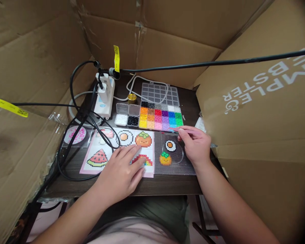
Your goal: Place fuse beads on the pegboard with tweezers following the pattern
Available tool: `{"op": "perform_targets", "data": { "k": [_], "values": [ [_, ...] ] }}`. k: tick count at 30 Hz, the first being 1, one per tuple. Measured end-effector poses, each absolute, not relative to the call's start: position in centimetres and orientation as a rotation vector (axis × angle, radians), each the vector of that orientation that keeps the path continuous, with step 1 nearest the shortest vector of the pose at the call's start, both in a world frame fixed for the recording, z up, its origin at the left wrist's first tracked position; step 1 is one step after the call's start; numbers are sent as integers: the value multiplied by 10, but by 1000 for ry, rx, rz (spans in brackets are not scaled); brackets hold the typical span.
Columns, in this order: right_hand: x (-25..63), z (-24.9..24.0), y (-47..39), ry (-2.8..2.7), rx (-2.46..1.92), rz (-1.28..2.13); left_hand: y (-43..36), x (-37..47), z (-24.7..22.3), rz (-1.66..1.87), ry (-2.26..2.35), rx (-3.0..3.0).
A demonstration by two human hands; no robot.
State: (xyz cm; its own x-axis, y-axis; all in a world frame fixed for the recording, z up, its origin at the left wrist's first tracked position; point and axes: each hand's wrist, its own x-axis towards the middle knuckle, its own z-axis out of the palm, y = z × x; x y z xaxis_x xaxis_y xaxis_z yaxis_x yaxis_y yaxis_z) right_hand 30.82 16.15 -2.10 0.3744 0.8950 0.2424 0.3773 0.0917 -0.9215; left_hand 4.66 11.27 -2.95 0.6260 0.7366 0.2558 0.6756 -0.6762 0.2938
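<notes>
My left hand [123,169] lies flat with its fingers spread on the pattern sheet [86,166], which shows a watermelon, an egg, an orange fruit and a rainbow. My right hand [196,144] is closed around pink tweezers [193,131], whose tips point left at the front edge of the bead box [161,116], by the purple and blue beads. Below lies the clear pegboard [176,168] with a bead egg [170,145] and an orange bead fruit [165,158] with a green top on it.
A small case [121,120] of white and black beads, a gold-lidded jar [132,98] and a white power strip [105,96] stand behind the sheet. Black cables [71,145] loop over its left side. A pink beaded disc [75,135] lies far left. Cardboard walls [173,44] surround the table.
</notes>
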Motion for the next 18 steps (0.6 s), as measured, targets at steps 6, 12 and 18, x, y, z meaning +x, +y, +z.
{"op": "perform_targets", "data": {
  "k": [6,12,18],
  "values": [
    [315,-6,174,-1190,-1408,522,112,47,-30,632,1192,2663],
    [315,21,212,-1209,-1346,483,111,46,-32,686,1198,2660],
    [299,-8,238,-1202,-1390,667,112,46,-33,690,1205,2580]
  ]
}}
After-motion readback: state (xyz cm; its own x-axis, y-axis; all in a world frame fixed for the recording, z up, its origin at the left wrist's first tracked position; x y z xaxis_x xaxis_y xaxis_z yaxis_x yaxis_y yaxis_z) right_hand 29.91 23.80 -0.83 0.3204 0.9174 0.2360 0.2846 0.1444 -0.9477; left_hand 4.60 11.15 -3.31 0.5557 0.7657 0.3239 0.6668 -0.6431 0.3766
